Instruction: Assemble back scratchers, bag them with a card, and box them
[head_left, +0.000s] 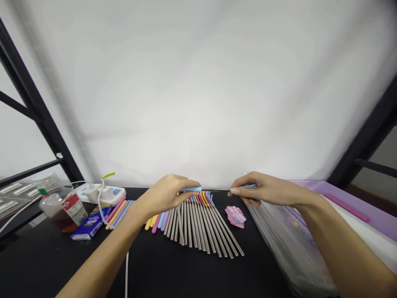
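Note:
My left hand (167, 194) pinches a blue silicone piece (190, 189) at one end of a long, thin steel straw (220, 189). My right hand (263, 189) grips the other end, where a second blue piece (248, 186) shows, and the straw lies level between them. Just below my hands, several steel straws (198, 227) are fanned out on the black table (192, 277), their far tips capped in pastel colours. Loose yellow, pink and lilac silicone sleeves (155, 223) lie at the fan's left side. A pink printed card (235, 216) sits to its right, near my right hand.
More pastel sleeves (116, 213) lie further left, by a blue packet (91, 223), a carton (74, 209), a bottle (52, 209) and a white power strip (101, 193). A stack of clear plastic sleeves (288, 244) and a lilac tray (344, 198) lie right. A white backdrop rises behind.

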A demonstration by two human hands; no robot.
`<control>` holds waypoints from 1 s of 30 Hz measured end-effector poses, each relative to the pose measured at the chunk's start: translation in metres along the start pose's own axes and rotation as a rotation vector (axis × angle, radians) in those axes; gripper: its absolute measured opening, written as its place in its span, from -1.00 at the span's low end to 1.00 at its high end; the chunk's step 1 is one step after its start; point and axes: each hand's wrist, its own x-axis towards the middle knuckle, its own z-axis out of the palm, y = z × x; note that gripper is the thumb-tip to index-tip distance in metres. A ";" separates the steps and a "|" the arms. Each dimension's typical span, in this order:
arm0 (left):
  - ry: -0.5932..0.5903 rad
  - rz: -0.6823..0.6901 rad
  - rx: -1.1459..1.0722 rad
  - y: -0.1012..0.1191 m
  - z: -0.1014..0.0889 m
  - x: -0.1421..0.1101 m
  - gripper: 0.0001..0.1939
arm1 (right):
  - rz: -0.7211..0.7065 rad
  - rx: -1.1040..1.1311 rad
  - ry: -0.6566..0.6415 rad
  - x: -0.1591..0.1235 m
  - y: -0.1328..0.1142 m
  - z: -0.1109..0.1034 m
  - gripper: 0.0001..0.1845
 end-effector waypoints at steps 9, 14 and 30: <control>-0.078 -0.001 -0.115 0.007 0.000 0.001 -0.69 | -0.138 -0.201 0.058 0.007 0.002 0.016 -0.58; -0.160 -0.049 -0.236 0.006 0.005 0.002 -0.70 | -0.142 -0.245 0.092 0.008 0.010 0.019 -0.58; -0.187 -0.167 -0.436 -0.005 0.015 -0.003 -0.63 | -0.266 -0.348 0.155 0.014 0.004 0.039 -0.62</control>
